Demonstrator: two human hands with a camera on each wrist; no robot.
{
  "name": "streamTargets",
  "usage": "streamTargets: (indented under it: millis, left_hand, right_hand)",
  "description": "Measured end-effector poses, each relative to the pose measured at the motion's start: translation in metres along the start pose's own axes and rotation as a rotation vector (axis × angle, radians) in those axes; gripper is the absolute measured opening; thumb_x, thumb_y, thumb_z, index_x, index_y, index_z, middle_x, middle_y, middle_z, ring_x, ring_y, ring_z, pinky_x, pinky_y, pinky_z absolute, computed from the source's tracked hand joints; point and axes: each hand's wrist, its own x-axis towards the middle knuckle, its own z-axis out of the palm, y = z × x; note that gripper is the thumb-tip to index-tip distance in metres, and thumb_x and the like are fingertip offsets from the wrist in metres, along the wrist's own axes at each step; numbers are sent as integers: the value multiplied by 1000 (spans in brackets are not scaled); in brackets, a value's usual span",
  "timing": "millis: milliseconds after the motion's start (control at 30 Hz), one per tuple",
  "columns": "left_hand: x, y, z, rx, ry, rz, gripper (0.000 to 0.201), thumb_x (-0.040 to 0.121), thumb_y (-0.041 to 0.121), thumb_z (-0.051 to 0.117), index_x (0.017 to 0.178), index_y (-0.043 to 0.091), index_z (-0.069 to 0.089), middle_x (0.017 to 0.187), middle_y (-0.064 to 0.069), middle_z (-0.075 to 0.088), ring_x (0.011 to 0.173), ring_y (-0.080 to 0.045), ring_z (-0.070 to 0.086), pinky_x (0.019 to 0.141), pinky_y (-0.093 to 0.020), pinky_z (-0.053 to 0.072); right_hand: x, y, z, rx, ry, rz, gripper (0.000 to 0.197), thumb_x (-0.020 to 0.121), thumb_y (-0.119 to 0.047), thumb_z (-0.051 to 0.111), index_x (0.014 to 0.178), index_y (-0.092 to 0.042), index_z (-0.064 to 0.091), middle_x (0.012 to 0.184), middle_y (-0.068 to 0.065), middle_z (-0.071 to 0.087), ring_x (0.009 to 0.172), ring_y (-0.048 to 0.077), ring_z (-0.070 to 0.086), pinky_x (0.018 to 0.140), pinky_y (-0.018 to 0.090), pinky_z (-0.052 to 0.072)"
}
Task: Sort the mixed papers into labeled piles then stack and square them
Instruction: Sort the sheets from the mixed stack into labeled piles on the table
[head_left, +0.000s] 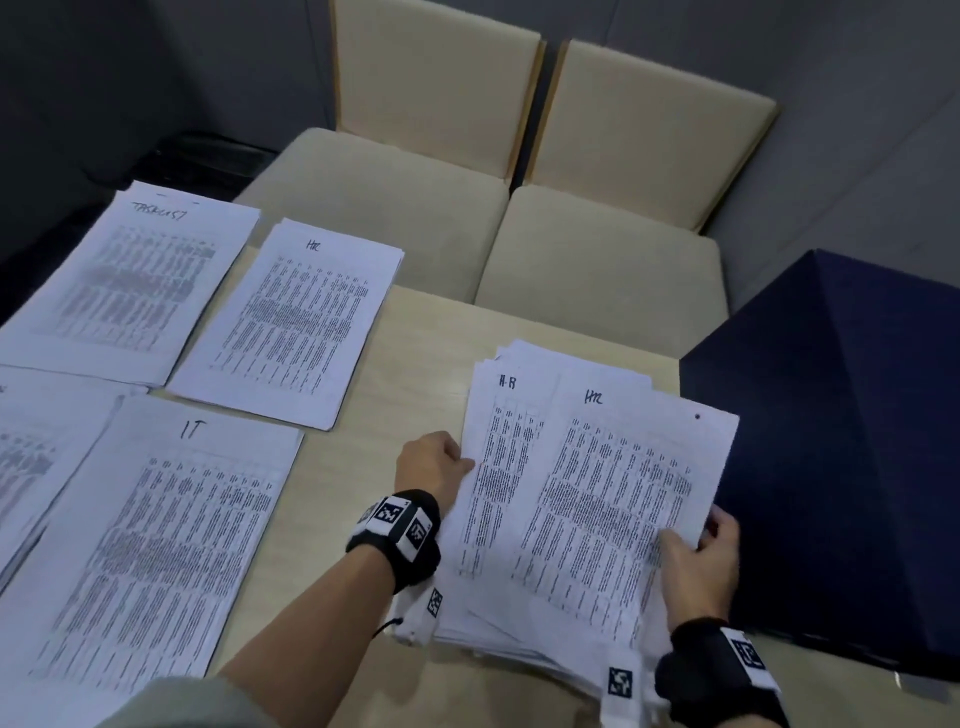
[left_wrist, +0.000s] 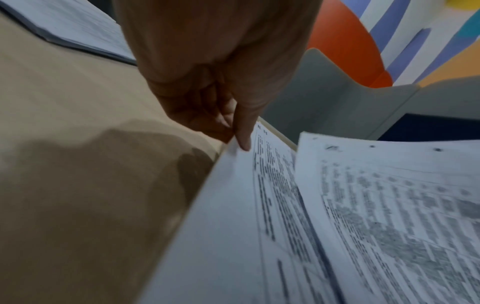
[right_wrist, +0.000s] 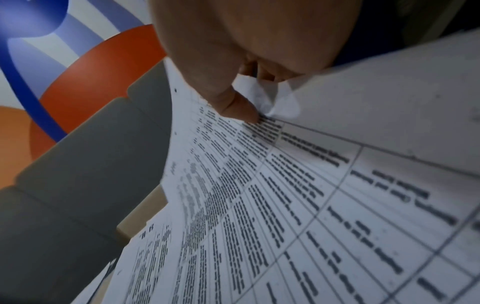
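Pale wooden table (head_left: 415, 332) under the camera, two cream chairs (head_left: 498, 218) pushed in at twelve o'clock, a dark blue box (head_left: 841, 441) at three o'clock. And the sorting is well under way! Up at ten o'clock sits a pile headed "TASKLIST" (head_left: 130, 280), just beside it at eleven o'clock the HR pile (head_left: 291, 322), and at eight o'clock the IT pile (head_left: 156, 545), with another partly visible pile (head_left: 31, 457) at nine o'clock, its label out of view.

Down at five o'clock, the mixed stack (head_left: 519, 613) is still thick and ragged. The right hand (head_left: 698, 566) pinches the lower right corner of the top sheet (head_left: 618, 499), headed HR, thumb on the print, fingers curled under the lifted corner. The left hand (head_left: 434, 467) grips the left edge of the next sheet (head_left: 488, 467), also headed HR; the left wrist view shows the thumb pressed on its margin and the fingers tucked below.

My read: four piles founded, plenty left unsorted. Both these sheets look bound for eleven o'clock. None of the sorted piles looks squared yet, their edges fanned, and the final stacking has not begun.
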Motion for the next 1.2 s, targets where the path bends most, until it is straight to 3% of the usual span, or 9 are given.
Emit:
streamTargets:
  millis: [233,333,433,533,633,733,833,967,1200]
  left_hand:
    - [4,3,-33,684,26,365,29,102,30,43,83,14,58,73,-3,61,67,-24,62,68,-35,55]
    - [-4,10,-43,629,71,511,26,102,32,42,87,19,57,68,-2,60,61,-26,58,59,-34,51]
    - [-7,9,-47,284,13,587,23,95,26,58,76,14,57,60,-5,57,57,-26,52,56,-33,41]
    - [-18,10,-46,-134,-125,501,28,86,16,73,64,14,55,55,2,53,54,-11,46,54,-22,36]
    - [-20,7,-43,-301,-253,397,34,80,5,77,59,21,54,56,7,57,57,-9,53,57,-20,43]
    - [-12,-1,-40,-181,-301,379,28,80,1,69,72,28,66,72,4,67,66,-15,61,69,-29,49]
    - [-6,-6,-34,-19,-98,287,19,82,10,69,98,19,63,97,2,65,80,-17,62,70,-28,48]
    - [-2,-5,-29,58,-59,87,28,74,29,83,75,16,58,74,1,65,69,-21,64,64,-30,50]
    - [-1,3,-43,576,-31,333,40,95,38,56,63,13,58,58,1,53,59,-22,54,53,-25,34]
  right_hand:
    - [-8,-7,5,134,-98,158,9,83,-1,63,86,-10,63,94,10,68,87,27,62,87,38,49]
    - [-11,-7,12,152,-143,238,26,71,-19,72,93,-10,60,97,13,67,93,35,65,90,52,52]
    - [-14,-9,16,155,-239,198,37,71,-24,74,98,-7,55,100,11,63,88,27,62,79,40,51]
    - [-20,-19,13,253,-317,167,18,81,-13,71,87,-17,54,92,0,61,80,11,56,80,33,44]
    - [-22,-26,15,298,-385,165,19,88,-2,66,104,-12,63,101,-3,70,94,9,64,75,19,46]
    - [-21,-27,18,281,-376,131,25,87,6,63,106,-10,66,98,0,74,96,13,68,64,13,49]
    - [-23,-24,18,300,-274,98,34,85,11,61,112,-10,59,96,0,69,87,10,66,59,10,49]
    - [-17,-13,16,319,-161,179,44,83,5,67,123,0,51,109,11,62,87,21,59,76,28,43]
    - [-8,-6,18,271,-210,200,33,83,5,62,115,10,57,97,17,67,83,27,62,62,28,46]
